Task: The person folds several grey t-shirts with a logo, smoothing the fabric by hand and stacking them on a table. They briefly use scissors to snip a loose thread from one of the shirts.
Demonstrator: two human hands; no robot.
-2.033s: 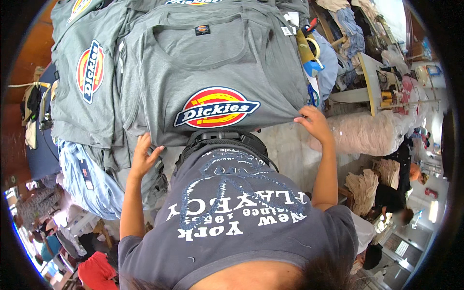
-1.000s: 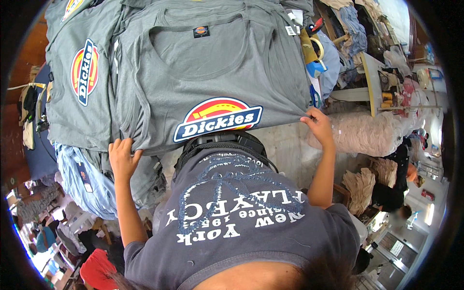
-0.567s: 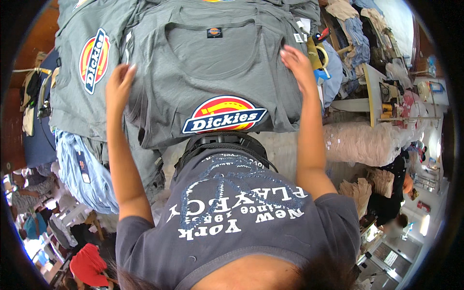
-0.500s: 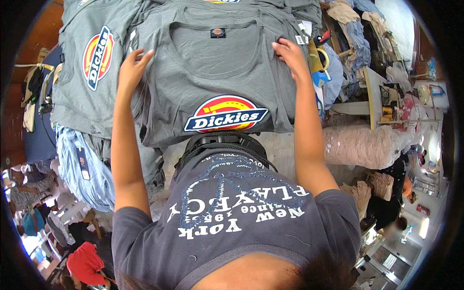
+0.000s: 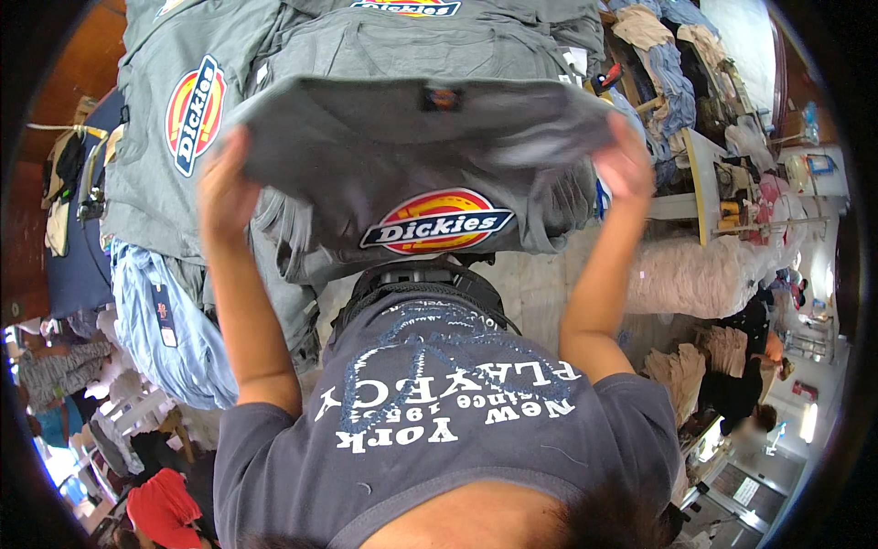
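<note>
A grey T-shirt [image 5: 366, 174] with a red, yellow and blue printed badge is raised at its shoulder edge in front of me. Gripping its left side, my left hand [image 5: 227, 188] is closed and slightly blurred. My right hand [image 5: 626, 165], also smeared by motion, is closed on the cloth at the right side. Between them the neckband and a small dark label are lifted, while the badge end hangs at the near table edge. Beneath and beyond lies another grey T-shirt [image 5: 402, 50] of the same kind.
More grey T-shirts [image 5: 137, 201] cover the table at left. Light blue garments [image 5: 169, 339] hang off its near left edge. Right of me is a plastic-wrapped beige bundle [image 5: 681, 279]. Piled clothes [image 5: 672, 69] lie at far right. A person in red [image 5: 165, 508] is at lower left.
Both hands have moved apart and slightly toward me, taking hold of the T-shirt's shoulders. Its upper part, which lay flat, is now lifted and folded up, uncovering the shirt beneath.
</note>
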